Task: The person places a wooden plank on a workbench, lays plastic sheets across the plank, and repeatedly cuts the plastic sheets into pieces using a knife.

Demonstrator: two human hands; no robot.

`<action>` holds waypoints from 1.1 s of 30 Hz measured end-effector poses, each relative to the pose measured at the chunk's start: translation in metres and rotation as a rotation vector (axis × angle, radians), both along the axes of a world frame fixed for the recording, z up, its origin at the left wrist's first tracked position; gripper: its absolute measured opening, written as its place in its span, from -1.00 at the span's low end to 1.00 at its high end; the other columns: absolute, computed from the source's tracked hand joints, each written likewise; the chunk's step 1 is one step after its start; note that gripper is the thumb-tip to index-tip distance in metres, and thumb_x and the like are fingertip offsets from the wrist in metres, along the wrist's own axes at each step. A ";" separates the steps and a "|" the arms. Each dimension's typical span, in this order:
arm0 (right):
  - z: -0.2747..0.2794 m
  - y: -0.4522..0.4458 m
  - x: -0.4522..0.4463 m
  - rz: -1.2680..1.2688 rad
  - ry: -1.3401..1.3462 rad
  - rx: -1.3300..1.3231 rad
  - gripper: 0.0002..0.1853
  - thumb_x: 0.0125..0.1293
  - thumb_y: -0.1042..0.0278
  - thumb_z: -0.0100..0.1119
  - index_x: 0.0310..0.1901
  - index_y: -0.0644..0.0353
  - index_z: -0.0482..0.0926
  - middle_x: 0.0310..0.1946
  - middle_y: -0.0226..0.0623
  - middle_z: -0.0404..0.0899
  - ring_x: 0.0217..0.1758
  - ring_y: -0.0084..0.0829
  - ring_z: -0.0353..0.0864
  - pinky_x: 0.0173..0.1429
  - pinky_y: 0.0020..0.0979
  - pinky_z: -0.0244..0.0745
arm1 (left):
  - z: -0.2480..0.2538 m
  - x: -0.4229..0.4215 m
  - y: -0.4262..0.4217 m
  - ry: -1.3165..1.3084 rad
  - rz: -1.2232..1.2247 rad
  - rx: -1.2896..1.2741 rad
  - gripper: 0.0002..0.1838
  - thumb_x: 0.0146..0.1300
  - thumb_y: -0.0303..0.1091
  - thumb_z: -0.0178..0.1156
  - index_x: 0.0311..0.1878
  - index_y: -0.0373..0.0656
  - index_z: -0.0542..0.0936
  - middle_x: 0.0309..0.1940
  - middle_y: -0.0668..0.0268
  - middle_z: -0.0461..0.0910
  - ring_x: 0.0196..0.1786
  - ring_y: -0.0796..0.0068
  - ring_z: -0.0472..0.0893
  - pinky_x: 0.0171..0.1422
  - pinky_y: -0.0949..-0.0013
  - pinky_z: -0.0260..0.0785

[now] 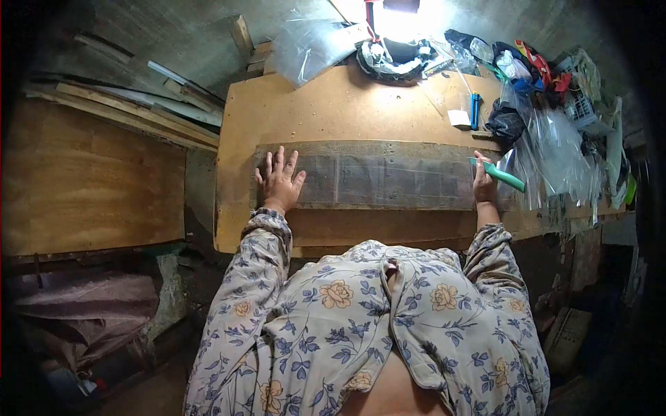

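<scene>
A long dark board (388,177) lies across the orange-brown wooden table (263,111). My left hand (279,182) rests flat on the board's left end, fingers spread, with nothing in it. At the board's right end, my right hand (483,182) is closed around a green-handled knife (510,177). The handle points right, and a short part of the blade shows to the left of the fingers. Faint rectangular outlines are visible on the board's surface between the hands.
Behind the board are a blue cutter (475,111) and a small white block (458,119). Clear plastic sheets (558,149) and a black bag (505,121) crowd the right side. A plastic bag (309,52) lies at the back left. Wooden planks (139,111) lean at left.
</scene>
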State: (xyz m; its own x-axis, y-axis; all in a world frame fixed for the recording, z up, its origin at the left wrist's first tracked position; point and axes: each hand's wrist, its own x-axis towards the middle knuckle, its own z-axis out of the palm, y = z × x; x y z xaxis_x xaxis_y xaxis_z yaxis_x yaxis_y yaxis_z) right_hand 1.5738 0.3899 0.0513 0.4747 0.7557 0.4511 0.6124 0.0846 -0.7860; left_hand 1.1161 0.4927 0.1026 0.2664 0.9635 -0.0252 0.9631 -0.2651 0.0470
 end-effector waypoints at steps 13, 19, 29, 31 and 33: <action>0.008 0.011 -0.008 0.026 -0.117 -0.066 -0.81 0.27 0.35 -0.13 -0.25 0.23 0.48 -0.21 -0.21 0.56 -0.17 -0.35 0.52 -0.04 -0.41 0.34 | -0.006 -0.016 0.009 -0.392 -0.048 0.191 -0.81 -0.09 -0.25 0.27 -0.44 -0.05 0.46 -0.11 0.26 0.34 0.02 0.18 0.29 0.10 0.16 0.13; 0.011 0.017 -0.014 0.050 -0.055 -0.073 -0.81 0.26 0.35 -0.12 -0.26 0.24 0.47 -0.21 -0.23 0.56 -0.16 -0.33 0.52 -0.03 -0.39 0.34 | -0.015 -0.023 0.011 -0.473 -0.040 0.247 -0.87 -0.11 -0.39 0.25 -0.52 -0.12 0.47 -0.10 0.22 0.39 -0.03 0.18 0.36 0.04 0.20 0.21; 0.015 0.022 -0.021 0.055 -0.171 -0.046 -0.83 0.27 0.35 -0.13 -0.30 0.24 0.45 -0.21 -0.22 0.56 -0.19 -0.36 0.52 -0.05 -0.41 0.34 | -0.021 -0.028 0.017 -0.548 -0.036 0.240 -0.86 -0.09 -0.42 0.24 -0.54 -0.15 0.44 -0.04 0.20 0.38 0.02 0.16 0.35 0.09 0.19 0.19; 0.014 0.022 -0.021 0.053 -0.140 -0.048 -0.83 0.27 0.35 -0.13 -0.30 0.23 0.45 -0.21 -0.22 0.56 -0.20 -0.37 0.52 -0.06 -0.42 0.34 | -0.021 -0.028 0.017 -0.535 -0.034 0.235 -0.84 -0.08 -0.42 0.24 -0.56 -0.15 0.42 -0.03 0.20 0.37 0.04 0.16 0.33 0.09 0.20 0.19; 0.012 0.023 -0.020 0.052 -0.108 -0.051 -0.83 0.27 0.35 -0.13 -0.30 0.23 0.45 -0.22 -0.22 0.56 -0.20 -0.38 0.52 -0.07 -0.43 0.34 | -0.019 -0.029 0.017 -0.529 -0.036 0.215 -0.87 -0.09 -0.42 0.24 -0.52 -0.14 0.45 -0.02 0.19 0.37 0.06 0.15 0.32 0.11 0.19 0.18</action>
State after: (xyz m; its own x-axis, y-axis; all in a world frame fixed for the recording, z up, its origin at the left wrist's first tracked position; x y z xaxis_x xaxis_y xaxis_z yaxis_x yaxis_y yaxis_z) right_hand 1.5537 0.4131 0.0628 0.3850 0.8014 0.4577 0.6898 0.0796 -0.7197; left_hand 1.0869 0.5100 0.0840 0.2222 0.9224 0.3158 0.8134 -0.3540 0.4616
